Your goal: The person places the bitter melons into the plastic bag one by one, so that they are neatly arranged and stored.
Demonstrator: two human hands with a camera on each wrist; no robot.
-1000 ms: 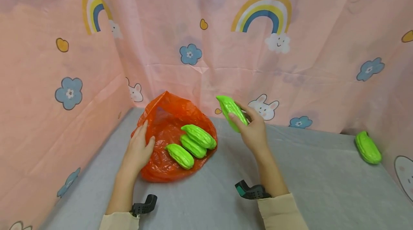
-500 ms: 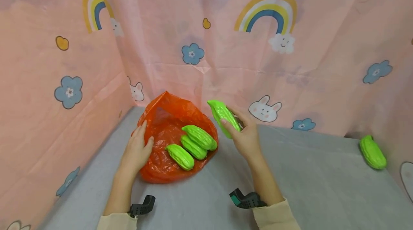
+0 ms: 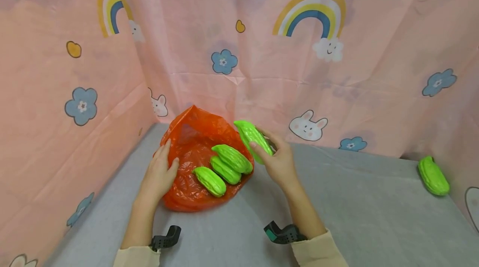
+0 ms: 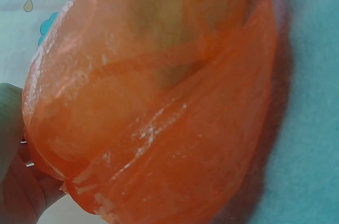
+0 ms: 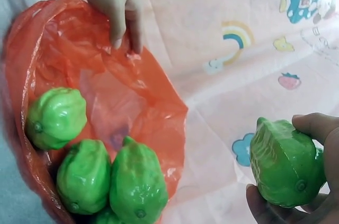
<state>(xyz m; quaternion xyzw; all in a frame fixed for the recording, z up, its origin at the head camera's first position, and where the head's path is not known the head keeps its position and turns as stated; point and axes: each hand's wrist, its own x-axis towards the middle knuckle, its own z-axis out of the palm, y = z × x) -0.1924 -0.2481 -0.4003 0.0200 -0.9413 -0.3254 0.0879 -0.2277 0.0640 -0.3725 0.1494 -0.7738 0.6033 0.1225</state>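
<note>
My right hand [image 3: 278,159] grips a bright green bitter melon [image 3: 254,138] by its sides, thumb on the near side. It holds the melon above the right rim of an orange plastic bag [image 3: 187,142], pointed tip leaning up and left. My left hand [image 3: 159,171] holds the bag's left rim, its thumb over the inside; some of its fingers are hidden by the film in the left wrist view. Inside the mouth lie several bitter melons [image 5: 140,181], two side by side and one [image 3: 209,181] apart; one is partly hidden in the right wrist view.
Another bitter melon [image 3: 433,175] lies at the far right, by the side curtain. Grey cloth [image 3: 355,208] covers the surface. A pink patterned curtain [image 3: 262,59] stands close behind the bag and along both sides.
My right hand has carried its bitter melon left and slightly down, to above the bag's right rim. The left hand and the bag stay where they were.
</note>
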